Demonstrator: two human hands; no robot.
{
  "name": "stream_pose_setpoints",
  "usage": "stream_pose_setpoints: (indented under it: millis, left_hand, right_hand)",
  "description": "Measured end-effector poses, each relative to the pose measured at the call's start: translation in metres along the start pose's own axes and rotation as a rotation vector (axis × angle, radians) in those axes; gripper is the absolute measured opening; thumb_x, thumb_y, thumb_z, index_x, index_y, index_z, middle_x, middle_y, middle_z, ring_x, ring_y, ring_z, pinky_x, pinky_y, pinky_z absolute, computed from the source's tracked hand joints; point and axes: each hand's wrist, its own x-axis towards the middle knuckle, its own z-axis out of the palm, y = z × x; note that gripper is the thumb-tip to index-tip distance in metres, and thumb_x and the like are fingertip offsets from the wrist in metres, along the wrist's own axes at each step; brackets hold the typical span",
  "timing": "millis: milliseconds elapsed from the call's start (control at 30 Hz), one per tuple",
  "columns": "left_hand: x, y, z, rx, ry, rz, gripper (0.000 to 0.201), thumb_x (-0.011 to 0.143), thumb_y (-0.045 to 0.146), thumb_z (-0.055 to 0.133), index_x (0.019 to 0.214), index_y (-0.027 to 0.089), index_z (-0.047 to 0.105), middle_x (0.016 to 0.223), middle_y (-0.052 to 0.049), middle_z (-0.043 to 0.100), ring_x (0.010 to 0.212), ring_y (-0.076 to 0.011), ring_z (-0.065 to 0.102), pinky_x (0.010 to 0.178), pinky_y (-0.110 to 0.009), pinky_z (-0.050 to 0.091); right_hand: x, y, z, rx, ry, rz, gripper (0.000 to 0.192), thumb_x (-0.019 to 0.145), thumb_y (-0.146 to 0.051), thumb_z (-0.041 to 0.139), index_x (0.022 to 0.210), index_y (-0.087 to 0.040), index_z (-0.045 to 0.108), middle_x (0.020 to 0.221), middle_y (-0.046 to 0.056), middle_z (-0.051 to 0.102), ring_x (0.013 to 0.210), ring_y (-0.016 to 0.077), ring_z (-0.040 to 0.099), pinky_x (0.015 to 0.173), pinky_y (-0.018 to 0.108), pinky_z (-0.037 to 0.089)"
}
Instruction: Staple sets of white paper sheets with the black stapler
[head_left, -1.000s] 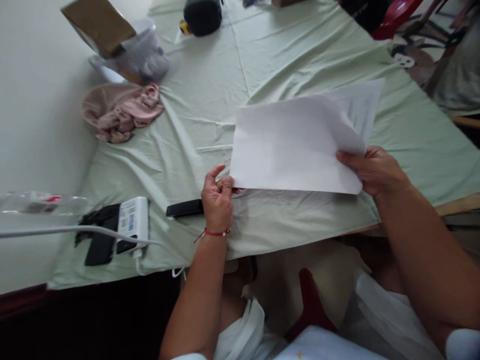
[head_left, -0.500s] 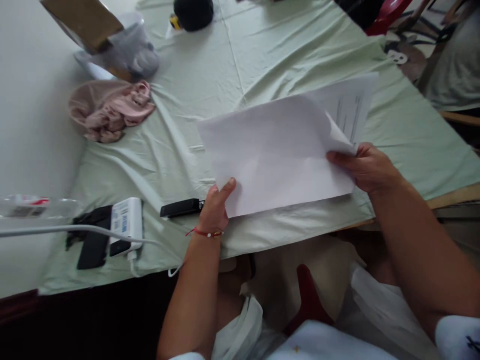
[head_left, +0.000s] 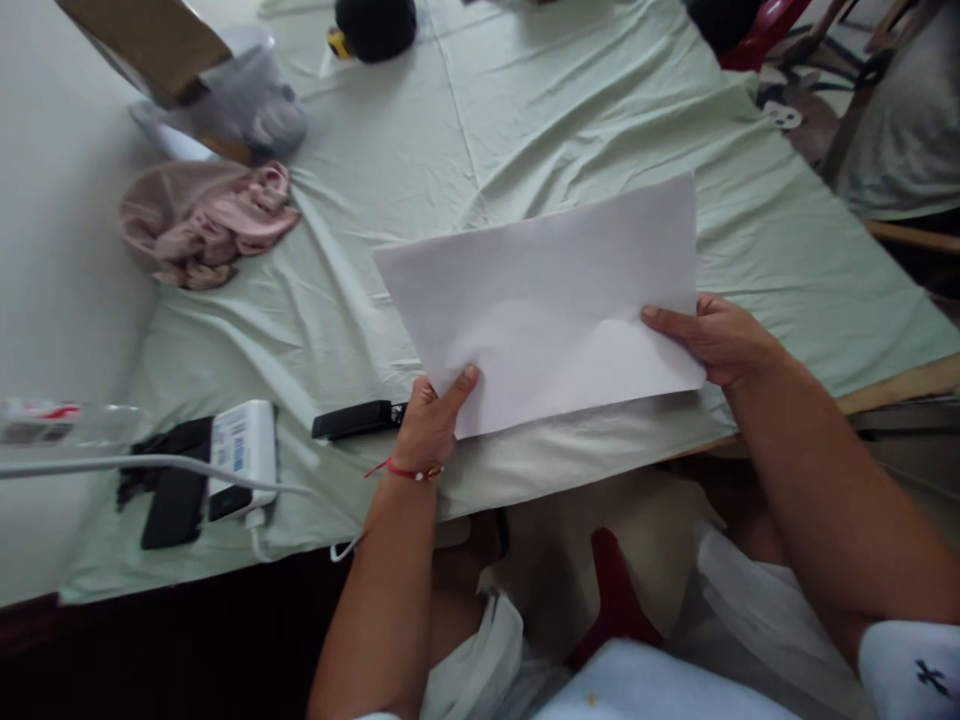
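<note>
White paper sheets [head_left: 547, 290] stretch between my two hands just over the table, blank side up; how many sheets there are cannot be told. My left hand [head_left: 435, 420] grips the lower left corner, thumb on top and fingers hidden beneath. At the right edge, my right hand [head_left: 720, 335] pinches the paper with its thumb lying across the top. Small bulges show in the paper near both thumbs. A black stapler-like object [head_left: 358, 420] lies on the cloth just left of my left hand, its right end partly hidden by that hand.
The table has a pale green cloth [head_left: 390, 130]. At left lie a white power bank [head_left: 251, 445] with a cable, a black phone [head_left: 174, 505], a plastic bottle [head_left: 67, 425] and a pink cloth [head_left: 217, 220]. A person's grey clothing [head_left: 900, 120] shows at right.
The printed sheet that showed at the upper right is now covered. The lifted, curled right edge of the top sheet lies flatter, and the edges look lined up.
</note>
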Motion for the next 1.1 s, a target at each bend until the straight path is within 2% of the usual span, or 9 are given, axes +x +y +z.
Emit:
stream_pose_setpoints:
  millis: [100, 267, 400, 500, 600, 733, 867, 933, 1100]
  left_hand:
    - [0.002, 0.001, -0.002, 0.019, -0.018, -0.046, 0.052, 0.057, 0.055, 0.102, 0.087, 0.018, 0.081, 0.083, -0.007, 0.083, 0.073, -0.0217, 0.077, 0.066, -0.030, 0.065]
    - [0.004, 0.001, -0.011, 0.085, -0.047, -0.149, 0.046, 0.063, 0.050, 0.101, 0.089, 0.017, 0.080, 0.075, -0.007, 0.080, 0.065, -0.0222, 0.076, 0.052, -0.028, 0.060]
    - [0.001, 0.004, -0.010, 0.027, -0.042, -0.193, 0.044, 0.068, 0.046, 0.099, 0.095, 0.017, 0.080, 0.075, -0.008, 0.080, 0.072, -0.0255, 0.079, 0.057, -0.029, 0.064]
    - [-0.001, 0.008, -0.008, -0.019, -0.015, -0.187, 0.048, 0.065, 0.048, 0.100, 0.097, 0.017, 0.079, 0.080, -0.008, 0.082, 0.075, -0.0257, 0.080, 0.064, -0.031, 0.067]
    - [-0.004, 0.010, -0.010, -0.022, 0.002, -0.179, 0.056, 0.060, 0.052, 0.102, 0.098, 0.017, 0.080, 0.082, -0.009, 0.082, 0.075, -0.0262, 0.080, 0.063, -0.032, 0.067]
    - [-0.013, 0.007, -0.016, 0.003, -0.020, -0.199, 0.056, 0.062, 0.054, 0.100, 0.100, 0.017, 0.081, 0.083, -0.009, 0.083, 0.072, -0.0255, 0.078, 0.059, -0.032, 0.066]
    - [-0.026, 0.001, -0.015, 0.000, 0.012, -0.179, 0.057, 0.063, 0.050, 0.102, 0.107, 0.020, 0.080, 0.096, -0.009, 0.084, 0.088, -0.0224, 0.080, 0.080, -0.032, 0.067]
    - [-0.030, -0.002, -0.014, -0.001, 0.023, -0.166, 0.057, 0.064, 0.049, 0.102, 0.108, 0.022, 0.080, 0.099, -0.008, 0.084, 0.087, -0.0199, 0.078, 0.085, -0.032, 0.067]
    - [-0.031, -0.006, -0.015, 0.117, -0.045, -0.174, 0.057, 0.068, 0.061, 0.096, 0.101, 0.017, 0.082, 0.088, -0.011, 0.082, 0.079, -0.0231, 0.075, 0.071, -0.034, 0.065]
  right_hand:
    - [0.001, 0.000, -0.002, -0.012, 0.010, 0.004, 0.022, 0.069, -0.031, 0.096, 0.083, -0.026, 0.079, 0.088, 0.004, 0.083, 0.071, 0.0194, 0.075, 0.061, 0.029, 0.062]
    - [0.001, 0.001, -0.005, -0.088, -0.101, 0.041, 0.021, 0.069, -0.032, 0.096, 0.078, -0.023, 0.079, 0.080, 0.004, 0.081, 0.064, 0.0179, 0.072, 0.056, 0.028, 0.060]
    - [-0.002, -0.002, -0.008, -0.047, -0.063, 0.041, 0.028, 0.065, -0.034, 0.099, 0.081, -0.025, 0.078, 0.082, 0.005, 0.081, 0.070, 0.0220, 0.075, 0.062, 0.033, 0.063]
    - [-0.004, -0.003, -0.005, 0.012, -0.115, 0.048, 0.037, 0.061, -0.038, 0.101, 0.086, -0.023, 0.079, 0.086, 0.006, 0.082, 0.074, 0.0222, 0.077, 0.067, 0.033, 0.065]
    - [-0.005, -0.001, -0.001, 0.021, -0.177, 0.073, 0.040, 0.061, -0.040, 0.102, 0.088, -0.019, 0.081, 0.087, 0.007, 0.083, 0.072, 0.0205, 0.076, 0.065, 0.030, 0.064]
    - [-0.010, 0.000, -0.002, -0.021, -0.193, 0.100, 0.038, 0.060, -0.038, 0.103, 0.084, -0.018, 0.082, 0.086, 0.007, 0.082, 0.067, 0.0196, 0.073, 0.061, 0.029, 0.062]
    - [-0.019, -0.004, -0.005, -0.013, -0.143, 0.072, 0.030, 0.060, -0.032, 0.103, 0.080, -0.020, 0.083, 0.084, 0.006, 0.082, 0.065, 0.0181, 0.070, 0.059, 0.027, 0.059]
    - [-0.021, -0.006, -0.004, -0.018, -0.122, 0.072, 0.028, 0.059, -0.029, 0.102, 0.078, -0.020, 0.084, 0.084, 0.006, 0.082, 0.066, 0.0176, 0.070, 0.058, 0.026, 0.058]
    - [-0.019, -0.008, -0.002, -0.098, -0.133, 0.098, 0.023, 0.062, -0.030, 0.100, 0.070, -0.020, 0.082, 0.075, 0.006, 0.079, 0.059, 0.0157, 0.065, 0.052, 0.024, 0.054]
